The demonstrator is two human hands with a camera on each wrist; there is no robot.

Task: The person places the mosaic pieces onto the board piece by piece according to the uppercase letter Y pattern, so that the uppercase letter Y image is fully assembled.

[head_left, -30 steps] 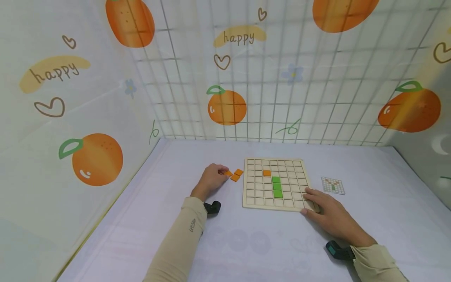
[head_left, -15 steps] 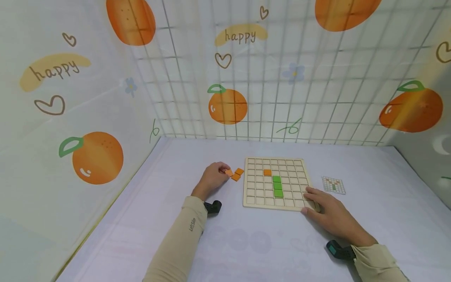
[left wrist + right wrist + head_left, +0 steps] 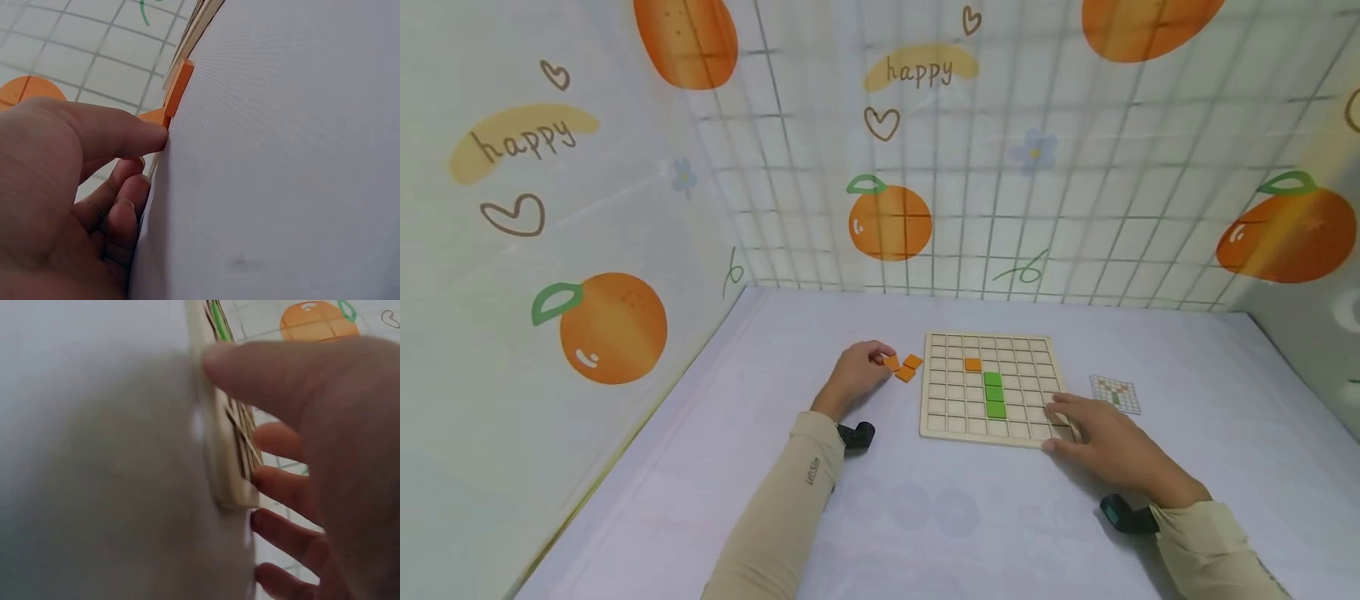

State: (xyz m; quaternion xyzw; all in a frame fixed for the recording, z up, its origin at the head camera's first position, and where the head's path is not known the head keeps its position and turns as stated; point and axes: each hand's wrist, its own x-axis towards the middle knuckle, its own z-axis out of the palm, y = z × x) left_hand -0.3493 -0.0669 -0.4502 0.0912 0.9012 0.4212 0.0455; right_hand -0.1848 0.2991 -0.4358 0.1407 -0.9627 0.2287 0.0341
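Note:
My left hand (image 3: 859, 370) is left of the wooden grid board (image 3: 957, 428), its thumb and index finger pinching an orange square tile (image 3: 891, 363). Two more orange tiles (image 3: 912, 361) lie right beside those fingertips. In the left wrist view the thumb tip meets the edge of an orange tile (image 3: 180, 87) seen nearly edge-on. On the board sit one orange tile (image 3: 973, 365) and a column of green tiles (image 3: 994, 393). My right hand (image 3: 1108, 439) rests at the board's front right corner, fingers extended over its right side and thumb at the front edge (image 3: 209, 431).
A small pattern card (image 3: 1115, 394) printed with a coloured grid lies right of the board. Behind the white table (image 3: 925, 533) stands a back wall with a grid and orange-fruit prints (image 3: 890, 223). Another printed wall (image 3: 613, 328) runs along the left side.
The head view has tilted slightly, shifting the whole scene. The orange tile at my left fingertips has changed its tilt a little. My right hand stays at the board's corner.

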